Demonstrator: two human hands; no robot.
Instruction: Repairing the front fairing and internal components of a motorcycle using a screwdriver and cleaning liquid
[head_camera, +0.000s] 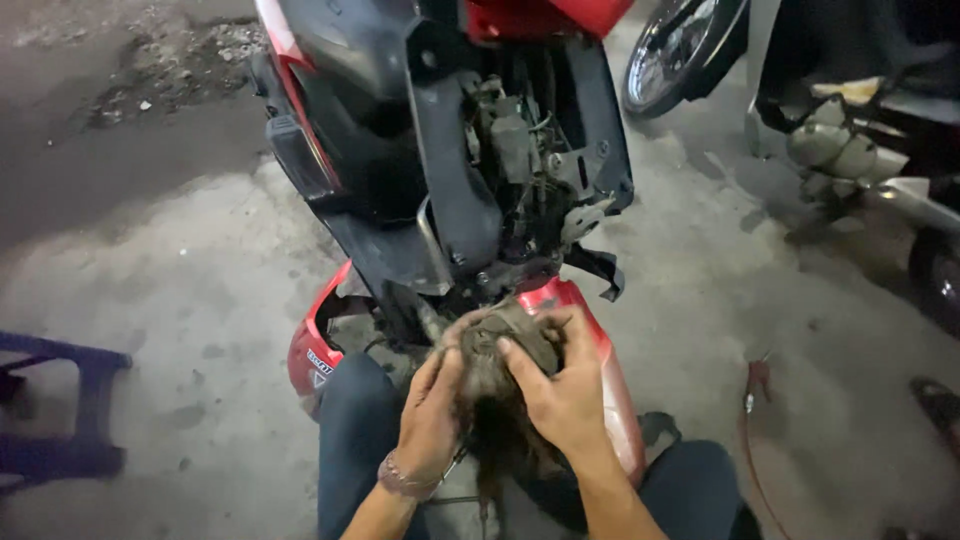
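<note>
Both hands wrapped round dirty brown rag (505, 345), bunched over front end of red scooter (450, 150); left hand (432, 415) cups rag's left side, grip curled narrow, fingers pressing cloth; right hand (562, 390) covers top and right side, grip closed on rag; frayed rag tail hangs between wrists; bracelet (405, 482) on left wrist; blue stool (60, 410) stands well apart on concrete floor (200, 300).

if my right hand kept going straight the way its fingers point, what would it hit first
Probably the dirty rag that the right hand already presses with the left hand. Past it, up and left, sits the scooter's exposed front frame and wiring, though depth is hard to judge.
</note>
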